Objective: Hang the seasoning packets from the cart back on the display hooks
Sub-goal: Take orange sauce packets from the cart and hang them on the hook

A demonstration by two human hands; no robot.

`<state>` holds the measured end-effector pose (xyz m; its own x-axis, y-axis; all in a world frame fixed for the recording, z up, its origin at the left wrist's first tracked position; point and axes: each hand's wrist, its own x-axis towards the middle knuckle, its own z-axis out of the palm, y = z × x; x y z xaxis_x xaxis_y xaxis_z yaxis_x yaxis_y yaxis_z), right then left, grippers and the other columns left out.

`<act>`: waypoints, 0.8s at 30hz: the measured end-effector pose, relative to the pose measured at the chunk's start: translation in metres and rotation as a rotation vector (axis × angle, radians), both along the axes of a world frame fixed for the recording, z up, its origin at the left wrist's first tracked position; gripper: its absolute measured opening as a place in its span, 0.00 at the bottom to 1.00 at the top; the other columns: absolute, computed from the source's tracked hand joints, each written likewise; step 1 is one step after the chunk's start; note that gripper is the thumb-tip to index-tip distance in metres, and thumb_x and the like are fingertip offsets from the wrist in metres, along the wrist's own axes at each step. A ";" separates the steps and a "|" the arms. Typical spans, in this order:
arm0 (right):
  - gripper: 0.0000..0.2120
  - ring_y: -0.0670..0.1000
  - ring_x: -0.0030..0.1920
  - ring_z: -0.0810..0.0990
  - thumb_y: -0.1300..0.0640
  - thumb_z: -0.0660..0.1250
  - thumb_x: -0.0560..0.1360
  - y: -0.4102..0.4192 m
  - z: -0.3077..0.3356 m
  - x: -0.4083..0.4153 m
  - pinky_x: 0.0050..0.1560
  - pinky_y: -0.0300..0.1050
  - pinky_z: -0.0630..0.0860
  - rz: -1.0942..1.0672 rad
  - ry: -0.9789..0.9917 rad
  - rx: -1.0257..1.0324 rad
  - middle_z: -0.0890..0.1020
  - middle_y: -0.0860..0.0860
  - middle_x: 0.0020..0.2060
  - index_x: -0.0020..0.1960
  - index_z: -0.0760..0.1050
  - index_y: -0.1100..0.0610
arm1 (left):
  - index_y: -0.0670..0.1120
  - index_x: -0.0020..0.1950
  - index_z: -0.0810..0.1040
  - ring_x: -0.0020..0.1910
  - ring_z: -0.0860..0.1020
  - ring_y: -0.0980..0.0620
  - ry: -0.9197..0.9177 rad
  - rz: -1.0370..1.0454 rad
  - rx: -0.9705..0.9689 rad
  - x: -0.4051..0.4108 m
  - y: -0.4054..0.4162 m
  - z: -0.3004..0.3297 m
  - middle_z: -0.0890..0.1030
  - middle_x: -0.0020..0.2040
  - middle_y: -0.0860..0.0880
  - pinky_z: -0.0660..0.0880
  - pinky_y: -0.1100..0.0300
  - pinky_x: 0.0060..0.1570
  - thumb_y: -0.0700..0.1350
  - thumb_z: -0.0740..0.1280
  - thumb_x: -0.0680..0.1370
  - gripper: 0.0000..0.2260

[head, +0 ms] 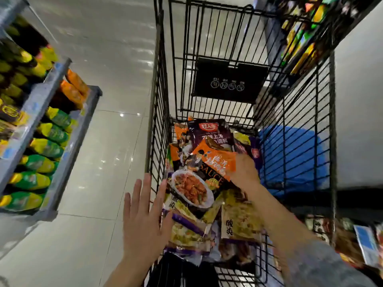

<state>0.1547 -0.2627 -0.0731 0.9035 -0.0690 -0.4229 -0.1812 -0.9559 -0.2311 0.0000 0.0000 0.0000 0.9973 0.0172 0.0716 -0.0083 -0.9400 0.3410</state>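
A black wire cart (294,129) holds a heap of seasoning packets. On top lies an orange and black sauce packet (199,179) with a picture of a dish. A dark purple packet (209,133) lies behind it and yellow-brown packets (238,220) lie nearer me. My right hand (244,170) reaches into the cart and rests on the orange packet's upper right edge; its fingers are blurred, so its grip is unclear. My left hand (145,216) hovers flat with fingers spread at the cart's left side, holding nothing.
A grey shelf unit (39,112) with green, yellow and orange bottles stands at the left. Hanging packets (302,36) fill a display at the upper right. More packets (364,243) show at the lower right. A blue bag (290,160) lies beyond the cart's right side. Pale floor tiles (107,141) lie between.
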 end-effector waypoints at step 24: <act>0.04 0.49 0.37 0.75 0.57 0.65 0.76 0.000 0.050 -0.025 0.34 0.43 0.67 -0.286 -0.167 0.273 0.78 0.49 0.39 0.41 0.74 0.53 | 0.48 0.74 0.61 0.75 0.55 0.44 -0.044 0.012 -0.013 0.002 -0.004 -0.002 0.57 0.76 0.44 0.57 0.41 0.69 0.51 0.60 0.73 0.28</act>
